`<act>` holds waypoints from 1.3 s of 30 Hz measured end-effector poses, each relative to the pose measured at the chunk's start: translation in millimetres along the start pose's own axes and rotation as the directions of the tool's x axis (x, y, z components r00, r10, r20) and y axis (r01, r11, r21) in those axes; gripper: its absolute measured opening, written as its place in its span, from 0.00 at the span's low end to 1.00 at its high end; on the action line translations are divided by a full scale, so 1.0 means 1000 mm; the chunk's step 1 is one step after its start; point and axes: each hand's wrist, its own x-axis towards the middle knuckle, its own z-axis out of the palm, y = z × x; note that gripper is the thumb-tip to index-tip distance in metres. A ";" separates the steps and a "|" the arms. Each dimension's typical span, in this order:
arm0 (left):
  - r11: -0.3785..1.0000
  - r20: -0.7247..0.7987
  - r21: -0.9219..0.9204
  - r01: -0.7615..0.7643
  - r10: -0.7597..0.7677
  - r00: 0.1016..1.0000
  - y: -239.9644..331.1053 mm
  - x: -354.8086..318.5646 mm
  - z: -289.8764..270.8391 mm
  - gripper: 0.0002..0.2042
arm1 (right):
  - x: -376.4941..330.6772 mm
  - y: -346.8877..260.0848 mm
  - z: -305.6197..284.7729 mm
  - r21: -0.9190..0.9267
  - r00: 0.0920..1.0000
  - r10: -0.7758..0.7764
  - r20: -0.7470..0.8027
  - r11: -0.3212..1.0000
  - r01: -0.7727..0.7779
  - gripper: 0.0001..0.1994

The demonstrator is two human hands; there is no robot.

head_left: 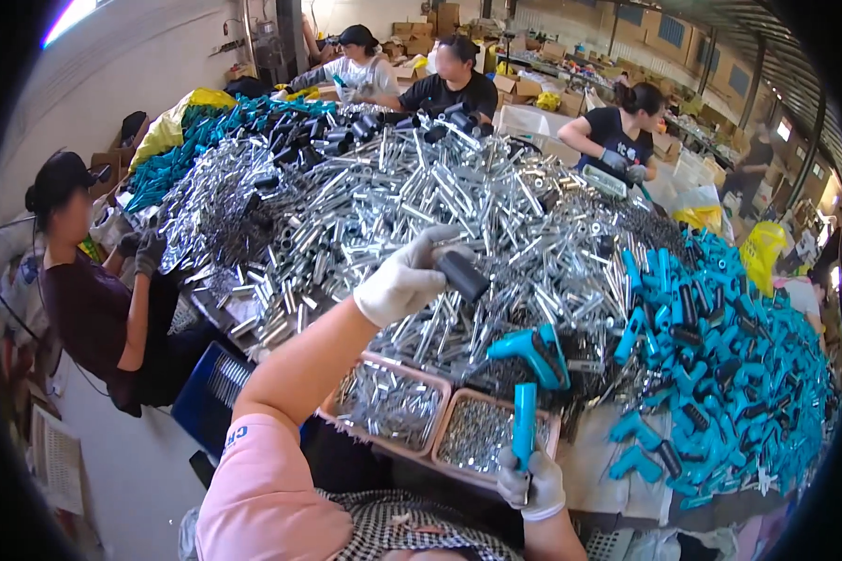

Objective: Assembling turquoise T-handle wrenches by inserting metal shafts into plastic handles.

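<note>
- Dark-clothed person [84, 290] is sitting at far left, gloved hand resting at the table's edge.
- Silver tubes [393, 215] are lying heaped across the middle of the table, a huge shiny pile.
- Left hand [404, 280], in a white glove, is reaching out over that pile, fingers clamped on a black grip [462, 274] held just above the tubes.
- Two trays [398, 404] of small metal parts are sitting side by side at the near edge, between the arms.
- Right hand [530, 482], also gloved, is closing around a teal handle [524, 423], standing it upright just over the right tray.
- Another teal tool [533, 352] is lying just beyond it.
- Teal handles [720, 365] are piling up on the right.
- Three more people [454, 82] are working at the far side.
</note>
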 end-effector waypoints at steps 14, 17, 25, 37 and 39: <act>0.828 0.265 0.561 0.008 -0.188 0.946 -0.048 -0.128 0.061 0.25 | -0.062 0.058 0.062 -0.020 0.961 0.229 0.153 0.973 -0.228 0.38; 0.617 0.247 0.787 -0.028 -0.274 0.930 -0.054 -0.148 0.071 0.23 | -0.059 0.069 0.061 0.010 0.980 0.168 0.107 0.985 -0.170 0.34; 0.909 0.038 -0.290 0.299 -0.301 0.953 -0.108 -0.176 0.130 0.24 | -0.040 0.096 0.042 0.061 0.994 0.102 0.043 0.993 -0.104 0.28; 0.797 -0.073 -0.283 0.534 -0.573 0.816 -0.132 -0.192 0.117 0.19 | -0.050 -0.025 0.012 -0.892 0.903 -0.251 -0.349 0.384 -0.238 0.16; 0.757 0.037 -0.300 0.581 -0.599 0.800 -0.141 -0.204 0.107 0.18 | -0.035 -0.058 -0.018 -0.986 0.693 -0.717 -0.075 -0.050 -0.158 0.16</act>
